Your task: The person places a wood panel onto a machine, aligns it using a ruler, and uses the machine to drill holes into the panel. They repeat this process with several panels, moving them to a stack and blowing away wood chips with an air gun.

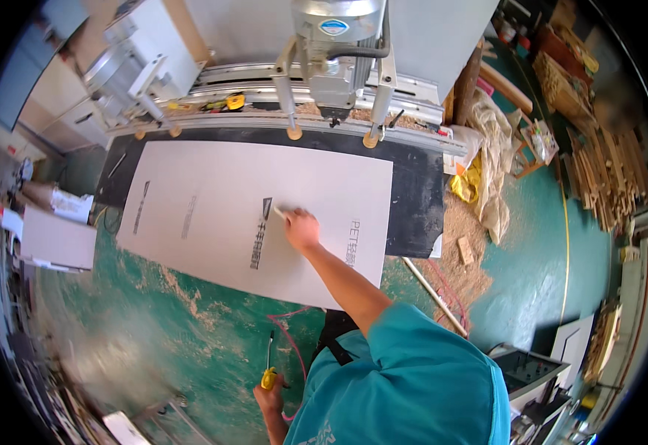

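A large white panel (316, 174) with dark printed marks lies on a black machine table (415, 193). My right arm reaches over it. My right hand (302, 230) is closed near a dark printed mark at the panel's middle, with a small pale stick-like piece (279, 213) at its fingertips, too small to name. Low beside my body, my left hand (270, 398) is closed around a yellow air blow gun (268, 378), its thin nozzle pointing away from me. A pink hose (292, 343) runs close by that hand; where it joins is hidden.
Beyond the panel, a motorised machine head (336, 59) hangs over a metal rail, its round feet (294, 133) near the panel's far edge. A yellow tape measure (235, 101) rests on the rail. Sawdust (461, 259) and a wood block (465, 251) lie on the right floor, near stacked timber (606, 174).
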The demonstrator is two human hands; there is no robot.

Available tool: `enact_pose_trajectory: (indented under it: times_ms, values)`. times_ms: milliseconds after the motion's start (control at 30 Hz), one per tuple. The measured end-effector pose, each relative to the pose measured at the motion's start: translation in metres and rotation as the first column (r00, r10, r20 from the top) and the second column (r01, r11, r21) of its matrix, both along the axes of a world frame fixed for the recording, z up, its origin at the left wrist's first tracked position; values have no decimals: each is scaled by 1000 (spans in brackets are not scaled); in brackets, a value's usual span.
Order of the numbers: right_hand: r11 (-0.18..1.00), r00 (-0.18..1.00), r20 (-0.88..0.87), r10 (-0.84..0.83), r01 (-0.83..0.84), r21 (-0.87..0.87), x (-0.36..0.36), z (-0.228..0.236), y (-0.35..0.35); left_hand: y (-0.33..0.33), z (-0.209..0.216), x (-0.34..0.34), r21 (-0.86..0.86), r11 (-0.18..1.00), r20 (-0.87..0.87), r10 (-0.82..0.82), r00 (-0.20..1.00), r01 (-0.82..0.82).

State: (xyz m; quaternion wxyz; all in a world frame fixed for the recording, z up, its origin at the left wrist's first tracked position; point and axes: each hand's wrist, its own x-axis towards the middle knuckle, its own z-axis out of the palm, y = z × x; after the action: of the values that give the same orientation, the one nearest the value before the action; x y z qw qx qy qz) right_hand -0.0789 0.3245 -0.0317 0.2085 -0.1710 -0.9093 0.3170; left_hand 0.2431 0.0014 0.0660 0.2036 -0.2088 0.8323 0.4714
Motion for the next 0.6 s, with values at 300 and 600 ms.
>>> enact_pose_trajectory:
  times_ms: [300, 600]
  values:
    - [963, 920, 287, -267, 265, 46, -128, -2, 172, 48, 39, -139, -165, 954, 168, -221, 961, 248]
    - [551, 489, 302, -818, 817, 170, 47, -16, 344, 47, 28, -227, -305, 796, 127, -510, 851, 523]
